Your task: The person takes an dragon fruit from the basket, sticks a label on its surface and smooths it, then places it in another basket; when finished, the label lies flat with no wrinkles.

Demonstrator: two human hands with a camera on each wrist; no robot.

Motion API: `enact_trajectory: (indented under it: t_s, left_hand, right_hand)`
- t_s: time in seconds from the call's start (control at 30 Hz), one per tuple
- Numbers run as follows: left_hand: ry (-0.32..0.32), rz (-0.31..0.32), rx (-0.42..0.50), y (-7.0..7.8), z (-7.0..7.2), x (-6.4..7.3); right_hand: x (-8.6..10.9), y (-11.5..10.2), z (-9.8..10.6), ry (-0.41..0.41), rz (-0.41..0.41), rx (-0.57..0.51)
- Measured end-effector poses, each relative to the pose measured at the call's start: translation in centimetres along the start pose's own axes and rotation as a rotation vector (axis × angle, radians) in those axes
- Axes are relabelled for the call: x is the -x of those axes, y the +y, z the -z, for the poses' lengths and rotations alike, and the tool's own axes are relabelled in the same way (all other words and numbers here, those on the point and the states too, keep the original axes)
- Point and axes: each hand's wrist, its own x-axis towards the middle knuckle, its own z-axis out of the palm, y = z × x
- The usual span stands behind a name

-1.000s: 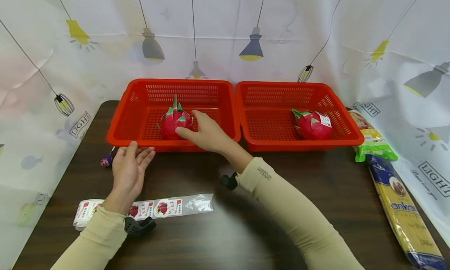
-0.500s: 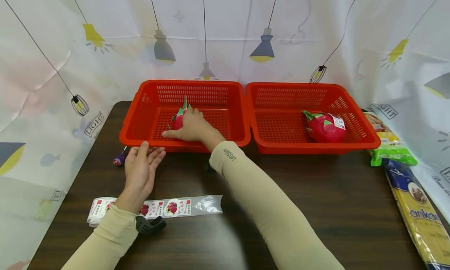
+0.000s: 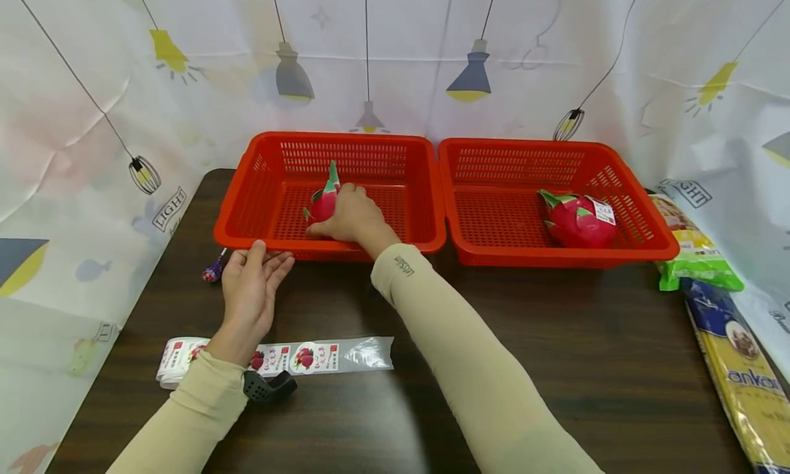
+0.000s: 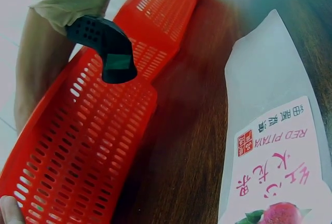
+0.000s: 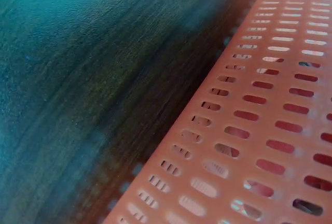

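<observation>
Inside the left red plastic basket [image 3: 395, 157], my right hand [image 3: 356, 219] grips a pink dragon fruit [image 3: 324, 203] with green-tipped scales, its leafy top pointing up. Palm and fingers cover much of the fruit. My left hand [image 3: 252, 292] holds the front rim of that basket, thumb at the rim and fingers beneath; a fingertip [image 4: 10, 209] shows there in the left wrist view. In the right basket [image 3: 494, 253], a second dragon fruit [image 3: 572, 226] carries a white label [image 3: 604, 212]. From the right wrist, the slotted basket wall [image 5: 254, 115] hides my hand.
A strip of dragon fruit labels [image 3: 315, 357] lies on the dark table [image 3: 555, 350], rolled up at its left end. A lollipop [image 3: 212, 271] is left of my left hand. A green-and-yellow food bag [image 3: 700, 258] and a long yellow-and-blue packet [image 3: 737, 364] lie along the right edge.
My right hand has moved left over the dragon fruit and closed round it. My left hand stays at the basket's rim. The head view has shifted slightly.
</observation>
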Motion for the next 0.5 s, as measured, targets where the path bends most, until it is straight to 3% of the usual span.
enact_trajectory:
  t_s: [0.3, 0.5]
  left_hand:
    - [0.026, -0.014, 0.045, -0.2, -0.4, 0.1]
    - [0.035, -0.031, 0.073, -0.2, -0.4, 0.2]
  right_hand:
    - [0.8, 1.5, 1.6, 0.077, 0.073, -0.303]
    - [3.3, 2.5, 4.3, 0.141, 0.152, -0.439]
